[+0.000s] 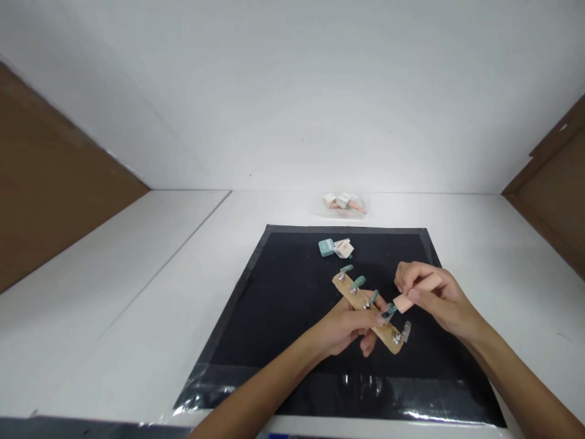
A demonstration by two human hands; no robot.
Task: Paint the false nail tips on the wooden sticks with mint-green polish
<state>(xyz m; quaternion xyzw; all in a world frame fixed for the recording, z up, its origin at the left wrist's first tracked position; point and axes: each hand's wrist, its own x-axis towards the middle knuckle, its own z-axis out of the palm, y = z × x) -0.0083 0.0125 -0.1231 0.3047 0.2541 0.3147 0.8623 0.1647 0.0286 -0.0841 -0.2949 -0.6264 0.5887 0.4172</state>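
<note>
My left hand (346,324) grips a wooden bar (380,329), held at a slant above the black mat. Several nail tips stand on silvery mounts along the bar; those at the far end, such as this nail tip (359,281), look green. At the near end sits a clear nail tip (406,331). Between the fingers of my right hand (432,297) is a peach-coloured nail polish brush (417,292). Its green-coated end points down-left and appears to meet a partly green nail tip (389,313) beside my left thumb. Some left fingers are hidden behind the bar.
Beyond the bar, a small teal case (326,247) and a white cube-shaped bottle (343,248) lie on the black mat (274,292). Farther back, a clear bag (345,206) holds white and peach items. White walls and brown side panels surround the white table (159,274).
</note>
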